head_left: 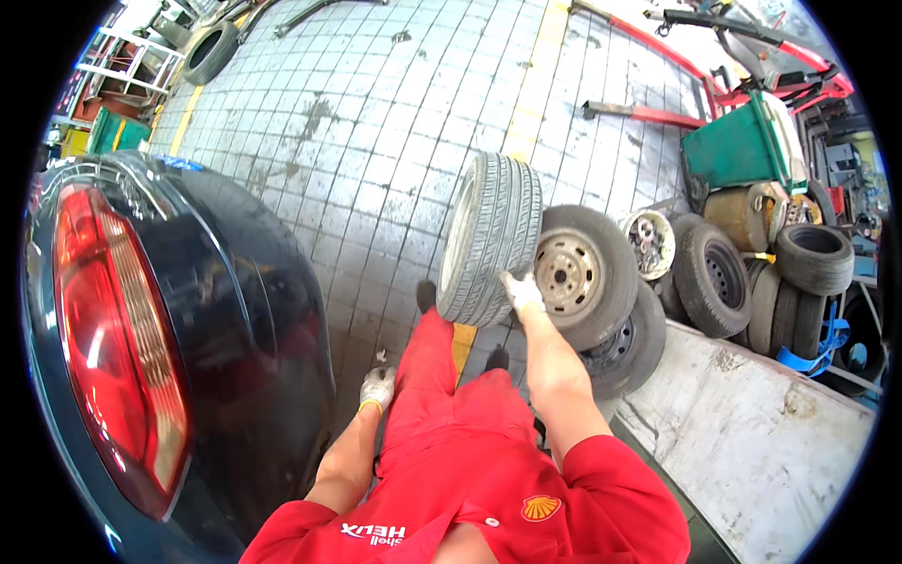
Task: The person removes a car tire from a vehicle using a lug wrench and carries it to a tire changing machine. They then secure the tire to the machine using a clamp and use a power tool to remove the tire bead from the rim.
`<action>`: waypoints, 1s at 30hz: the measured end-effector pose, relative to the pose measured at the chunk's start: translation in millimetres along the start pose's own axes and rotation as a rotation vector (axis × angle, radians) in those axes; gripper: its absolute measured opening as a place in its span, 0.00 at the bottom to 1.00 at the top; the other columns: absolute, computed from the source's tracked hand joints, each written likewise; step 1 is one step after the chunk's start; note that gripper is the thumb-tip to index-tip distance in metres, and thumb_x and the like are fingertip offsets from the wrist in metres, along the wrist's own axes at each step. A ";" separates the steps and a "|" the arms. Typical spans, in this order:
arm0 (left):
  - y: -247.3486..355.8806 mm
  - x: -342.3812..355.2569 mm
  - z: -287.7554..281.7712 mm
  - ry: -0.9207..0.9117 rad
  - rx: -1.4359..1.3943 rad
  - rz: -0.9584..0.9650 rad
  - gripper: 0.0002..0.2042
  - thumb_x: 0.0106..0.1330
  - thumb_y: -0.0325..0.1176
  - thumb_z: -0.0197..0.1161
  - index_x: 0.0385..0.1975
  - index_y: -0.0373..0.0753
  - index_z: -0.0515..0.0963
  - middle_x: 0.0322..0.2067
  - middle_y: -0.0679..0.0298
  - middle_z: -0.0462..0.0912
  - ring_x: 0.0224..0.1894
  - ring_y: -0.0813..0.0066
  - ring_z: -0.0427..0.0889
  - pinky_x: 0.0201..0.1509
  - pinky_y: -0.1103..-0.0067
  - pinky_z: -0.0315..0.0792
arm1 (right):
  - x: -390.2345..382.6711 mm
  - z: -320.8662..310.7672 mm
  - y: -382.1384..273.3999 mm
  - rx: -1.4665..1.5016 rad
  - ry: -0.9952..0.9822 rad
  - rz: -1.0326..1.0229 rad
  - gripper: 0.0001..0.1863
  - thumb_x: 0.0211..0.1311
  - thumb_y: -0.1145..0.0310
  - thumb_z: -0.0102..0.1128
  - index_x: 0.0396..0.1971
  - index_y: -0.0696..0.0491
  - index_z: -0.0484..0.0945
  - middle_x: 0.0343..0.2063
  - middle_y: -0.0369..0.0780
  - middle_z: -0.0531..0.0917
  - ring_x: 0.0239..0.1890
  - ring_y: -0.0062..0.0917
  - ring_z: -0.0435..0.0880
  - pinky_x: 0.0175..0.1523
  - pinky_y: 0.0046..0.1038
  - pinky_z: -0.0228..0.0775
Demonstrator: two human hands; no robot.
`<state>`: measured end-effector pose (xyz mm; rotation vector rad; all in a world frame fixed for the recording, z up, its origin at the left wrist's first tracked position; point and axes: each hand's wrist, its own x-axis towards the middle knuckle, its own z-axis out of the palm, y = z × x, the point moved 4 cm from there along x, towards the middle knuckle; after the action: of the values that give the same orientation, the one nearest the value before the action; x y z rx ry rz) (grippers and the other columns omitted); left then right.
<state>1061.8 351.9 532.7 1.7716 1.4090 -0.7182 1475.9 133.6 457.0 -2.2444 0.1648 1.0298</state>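
Note:
A wheel with a black treaded tyre (505, 240) stands upright on the floor just ahead of my feet, its pale rim (458, 235) turned to the left. Against the near right side of its tread rests my right hand (520, 291), in a white glove, fingers spread rather than wrapped round it. My left hand (378, 387), also gloved, hangs low beside my left leg, close to the dark car; its fingers are mostly hidden. Right of the upright wheel, a wheel with a rusty steel rim (569, 274) leans over another wheel (615, 346).
At left, a dark car (249, 310) with a red tail light (103, 320) reaches close to my leg. More tyres (711, 277), a green bin (738, 146) and a white bucket (648, 242) line the right side, beyond a pale ledge (752, 423). A red hoist (658, 115) stands far right.

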 end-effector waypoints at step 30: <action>345.7 220.1 -340.9 0.061 0.061 0.124 0.33 0.71 0.58 0.56 0.64 0.37 0.81 0.61 0.42 0.83 0.68 0.46 0.79 0.73 0.62 0.70 | 236.9 -144.2 -275.2 -0.007 0.025 0.269 0.66 0.56 0.38 0.71 0.84 0.57 0.44 0.79 0.57 0.60 0.81 0.46 0.62 0.82 0.39 0.58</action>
<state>1441.8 715.3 620.8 1.9247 1.3152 -0.6528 1829.4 295.1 497.1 -2.2841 0.4856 1.1411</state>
